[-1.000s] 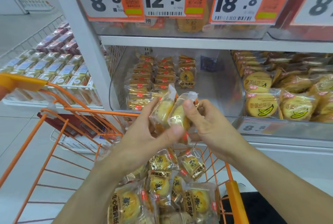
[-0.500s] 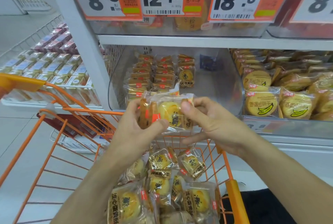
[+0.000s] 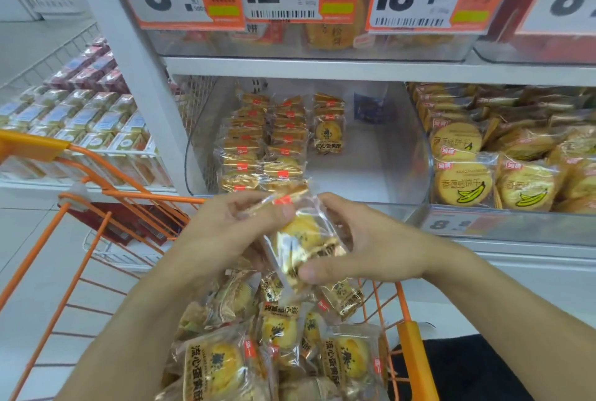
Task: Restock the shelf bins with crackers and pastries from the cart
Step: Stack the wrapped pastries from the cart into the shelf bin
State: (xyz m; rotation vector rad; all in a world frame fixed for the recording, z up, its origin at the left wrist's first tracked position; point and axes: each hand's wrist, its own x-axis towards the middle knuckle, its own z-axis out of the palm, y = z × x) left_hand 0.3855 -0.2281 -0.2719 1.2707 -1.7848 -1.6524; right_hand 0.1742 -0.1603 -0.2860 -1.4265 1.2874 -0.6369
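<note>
Shelf bin (image 3: pixel 416 155) half full; cart (image 3: pixel 407 329) w/ pastries (image 3: pixel 213 365) below.

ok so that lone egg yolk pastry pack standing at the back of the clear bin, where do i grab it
Take the upright pastry pack by its top crimped seam, coming from the front and above. It stands face-on at the front of its short row, with bare bin floor before it and to its right; stacked packs crowd its left, so a side grip is poorer.
</note>
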